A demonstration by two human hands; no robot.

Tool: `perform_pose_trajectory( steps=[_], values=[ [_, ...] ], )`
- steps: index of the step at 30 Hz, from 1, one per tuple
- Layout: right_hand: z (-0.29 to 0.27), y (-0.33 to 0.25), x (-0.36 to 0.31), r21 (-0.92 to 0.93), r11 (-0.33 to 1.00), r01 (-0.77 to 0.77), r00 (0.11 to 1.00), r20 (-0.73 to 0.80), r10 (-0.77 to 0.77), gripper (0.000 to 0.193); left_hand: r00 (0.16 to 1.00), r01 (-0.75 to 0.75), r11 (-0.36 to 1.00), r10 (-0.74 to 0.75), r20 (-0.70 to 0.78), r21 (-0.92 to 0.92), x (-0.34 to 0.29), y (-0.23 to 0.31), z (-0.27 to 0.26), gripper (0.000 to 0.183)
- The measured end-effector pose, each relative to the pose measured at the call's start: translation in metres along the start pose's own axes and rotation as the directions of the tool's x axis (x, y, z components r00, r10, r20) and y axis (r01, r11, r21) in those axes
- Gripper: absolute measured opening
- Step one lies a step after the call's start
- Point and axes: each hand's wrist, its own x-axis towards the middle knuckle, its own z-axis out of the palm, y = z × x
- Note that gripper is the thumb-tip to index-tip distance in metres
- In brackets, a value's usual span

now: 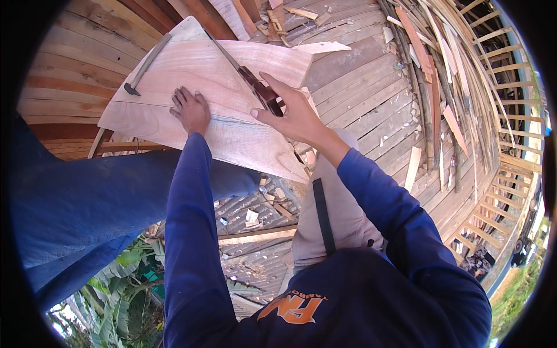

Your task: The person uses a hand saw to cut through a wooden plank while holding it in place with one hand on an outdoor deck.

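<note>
A broad, pale pinkish wooden board (243, 139) with angled edges lies in front of me. My left hand (192, 110) rests flat on it, fingers spread. A handsaw (255, 87) with a dark brown handle and narrow blade lies across the board, blade pointing to the far left. Around the handle's near end is my right hand (296, 113), its thumb and forefinger stretched apart with the handle between them; the other fingers are mostly hidden. A hammer (148, 65) with a wooden handle and dark head lies on the board's left part.
Another person's leg in blue trousers (116, 203) reaches in from the left, beside the board. Scrap wood and long strips (432, 75) lie on the plank floor (360, 98) at right. A slatted railing (516, 119) bounds the right side. Corrugated sheeting (255, 255) shows below.
</note>
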Motion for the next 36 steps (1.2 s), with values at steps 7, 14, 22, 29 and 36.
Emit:
perform_pose_trajectory(
  steps=[7,14,22,29,36],
  values=[
    [-0.043,0.023,0.006,0.177,0.975,-0.136,0.976,-0.145,0.163,0.06,1.0,-0.008,1.0,0.007,-0.017,-0.019,-0.007,0.004,-0.004,0.063],
    [-0.018,0.051,-0.033,0.24,0.946,-0.218,0.955,-0.146,0.257,0.057,1.0,0.008,0.999,-0.009,-0.022,-0.041,-0.008,0.006,-0.009,0.063],
    [0.021,0.012,-0.022,-0.054,0.998,-0.028,0.994,-0.105,0.022,0.066,1.0,0.021,0.999,-0.021,0.002,-0.036,-0.006,0.008,-0.013,0.062],
    [0.025,0.01,0.017,-0.067,0.998,-0.003,0.992,-0.128,-0.005,0.041,1.0,0.027,0.997,-0.028,-0.008,-0.066,-0.006,0.01,-0.012,0.062],
    [0.028,0.025,0.016,0.046,0.999,0.003,0.988,-0.154,0.005,0.038,0.999,0.044,0.999,-0.044,0.0,-0.031,-0.007,0.008,-0.009,0.063]
  ],
)
